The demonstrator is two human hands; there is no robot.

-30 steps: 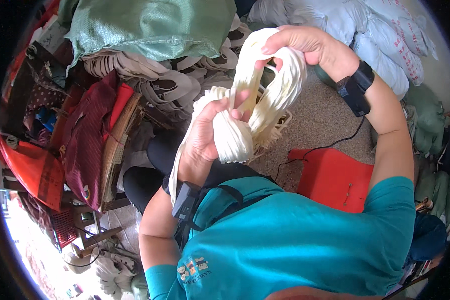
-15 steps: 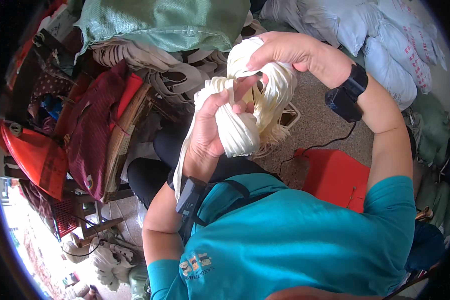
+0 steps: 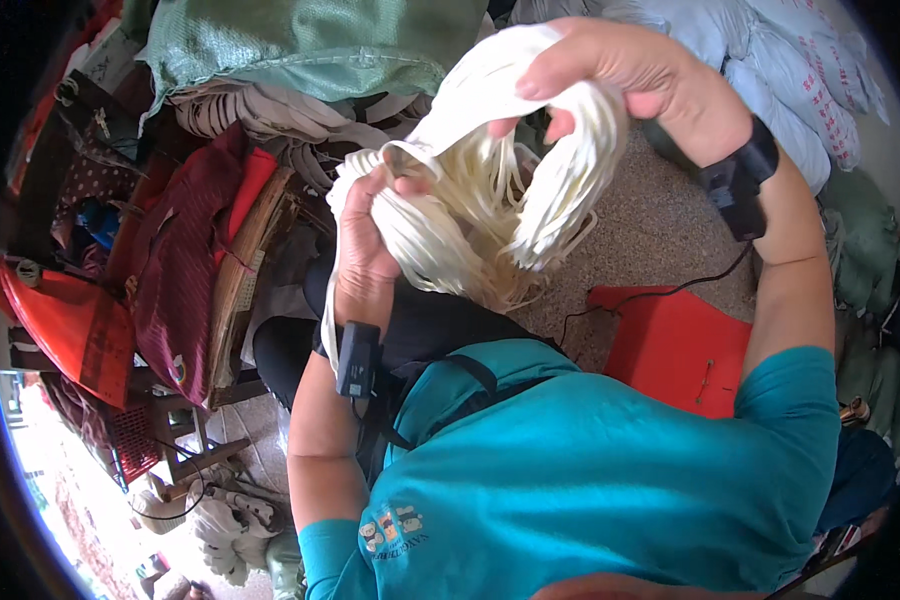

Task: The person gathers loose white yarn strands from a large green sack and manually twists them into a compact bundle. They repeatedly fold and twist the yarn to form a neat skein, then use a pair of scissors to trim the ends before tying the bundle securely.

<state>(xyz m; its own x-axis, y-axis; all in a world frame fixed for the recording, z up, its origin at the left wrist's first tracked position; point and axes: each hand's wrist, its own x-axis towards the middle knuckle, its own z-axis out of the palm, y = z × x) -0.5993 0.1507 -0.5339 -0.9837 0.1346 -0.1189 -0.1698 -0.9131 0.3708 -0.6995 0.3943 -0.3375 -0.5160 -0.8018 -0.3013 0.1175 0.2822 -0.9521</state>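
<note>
A thick bundle of cream-white flat cords point(image 3: 440, 225) hangs between my hands in front of my lap. My left hand point(image 3: 372, 225) is closed round its left side, with a loose strand trailing down over my wrist. Higher up and to the right, my right hand point(image 3: 610, 75) grips the upper part, thumb on top and fingertips showing underneath. The cords arch between the two hands and sag in loose loops in the middle. Some of the fingers are hidden behind the cords.
A green woven sack point(image 3: 310, 45) lies ahead over piles of pale strips point(image 3: 255, 108). White stuffed sacks point(image 3: 770, 90) stand at the far right. On the left, maroon cloth point(image 3: 185, 290) hangs by a wooden board point(image 3: 255, 280). A red panel point(image 3: 675, 350) lies at my right, a cable crossing it.
My hands have moved apart, the left going left and the right going up and right. The bundle between them has spread wider and loosened.
</note>
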